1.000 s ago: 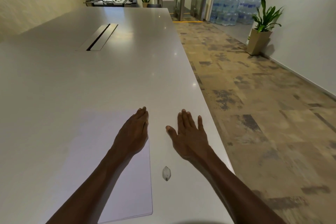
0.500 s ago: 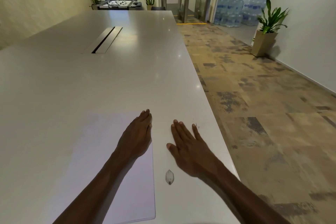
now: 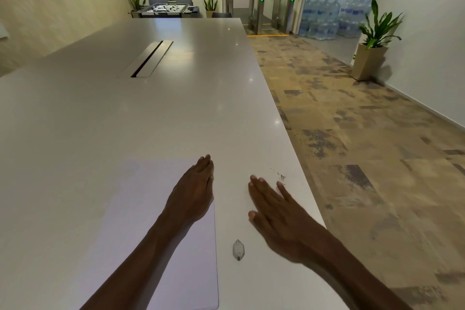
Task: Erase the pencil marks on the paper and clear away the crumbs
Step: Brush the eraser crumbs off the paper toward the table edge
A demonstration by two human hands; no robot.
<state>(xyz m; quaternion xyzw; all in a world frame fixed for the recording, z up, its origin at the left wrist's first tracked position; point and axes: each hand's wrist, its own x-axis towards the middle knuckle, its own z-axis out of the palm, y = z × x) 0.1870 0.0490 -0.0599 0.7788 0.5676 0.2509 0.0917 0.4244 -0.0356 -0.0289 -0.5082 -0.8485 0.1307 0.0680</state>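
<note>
The paper [image 3: 161, 221] lies flat near the table's [image 3: 125, 113] right edge, pinned under the flat, unclenched left hand [image 3: 193, 196]. The right hand [image 3: 274, 209] — fingers straight, holding nothing — trails crumbs [image 3: 280, 177]: light, loose, best swept sideways.

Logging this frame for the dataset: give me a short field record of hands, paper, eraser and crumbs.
left hand: left hand, fingers straight, flat on the paper's right edge
right hand: right hand, fingers straight, flat on the table, apart from the paper
paper: white rectangular sheet of paper, lying flat; no pencil marks visible on it
eraser: small grey-white oval eraser, on the table between the paper and the right forearm, untouched
crumbs: dark eraser crumbs, just beyond the right fingertips, near the table's right edge
table: long white table
</note>
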